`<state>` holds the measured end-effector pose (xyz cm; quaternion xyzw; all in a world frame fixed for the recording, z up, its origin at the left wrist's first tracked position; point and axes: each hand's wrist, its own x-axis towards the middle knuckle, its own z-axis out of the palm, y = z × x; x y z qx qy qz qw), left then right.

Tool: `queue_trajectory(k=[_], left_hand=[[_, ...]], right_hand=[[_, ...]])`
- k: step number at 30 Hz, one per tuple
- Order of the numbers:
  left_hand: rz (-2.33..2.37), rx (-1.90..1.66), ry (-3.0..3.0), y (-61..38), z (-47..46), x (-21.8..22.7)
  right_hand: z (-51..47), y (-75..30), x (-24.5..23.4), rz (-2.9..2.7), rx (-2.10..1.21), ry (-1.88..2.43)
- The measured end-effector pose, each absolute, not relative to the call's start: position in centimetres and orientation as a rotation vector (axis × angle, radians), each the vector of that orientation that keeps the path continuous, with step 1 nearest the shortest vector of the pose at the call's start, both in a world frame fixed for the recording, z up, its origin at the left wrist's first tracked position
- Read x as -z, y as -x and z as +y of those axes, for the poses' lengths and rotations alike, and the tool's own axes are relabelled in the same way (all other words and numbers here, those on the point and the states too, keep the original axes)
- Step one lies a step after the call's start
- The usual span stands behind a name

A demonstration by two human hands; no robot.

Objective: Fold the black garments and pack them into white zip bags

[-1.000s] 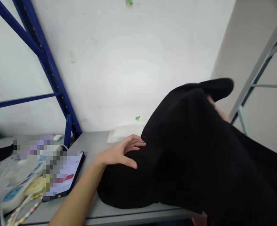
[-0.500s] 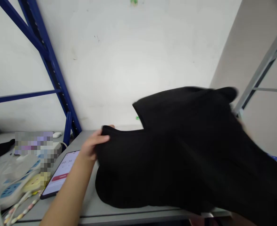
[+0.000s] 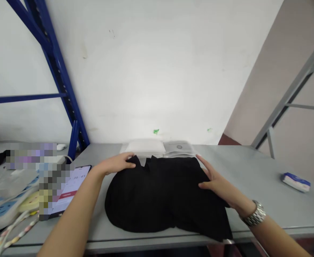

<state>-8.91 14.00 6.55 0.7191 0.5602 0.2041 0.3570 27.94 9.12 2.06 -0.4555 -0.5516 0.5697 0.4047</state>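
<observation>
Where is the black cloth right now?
In the head view, the black cloth is low, near the centre, on the flat grey tabletop, between the person's left hand and right hand.

Both forearms (image 3: 79, 210) reach over the front edge of the bench (image 3: 258, 178), left hand (image 3: 121, 163) curled in a pinch, right hand (image 3: 217, 184) angled inward, thumb and forefinger spread

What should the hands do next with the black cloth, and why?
Maybe the left hand should lower its corner of the black cloth and smooth it flat. That corner pokes up beside a notch in the far edge, while most of the cloth lies on the grey table, with the right hand at its other end.
</observation>
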Motion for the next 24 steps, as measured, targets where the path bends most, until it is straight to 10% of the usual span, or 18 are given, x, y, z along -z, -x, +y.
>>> queue_trajectory(k=[9,14,24], left_hand=[[1.510,-0.433,-2.166,5.8,11.8,-7.6],[1.024,0.267,-2.331,2.1,9.7,-5.9],[1.004,0.281,-2.277,1.7,10.0,-4.3]], right_hand=[[11.9,-30.6,-1.4,-1.941,-0.824,1.670],[15.3,-27.8,-4.2,-2.102,-0.036,1.836],[22.9,-24.1,-3.2,-1.981,0.008,1.915]])
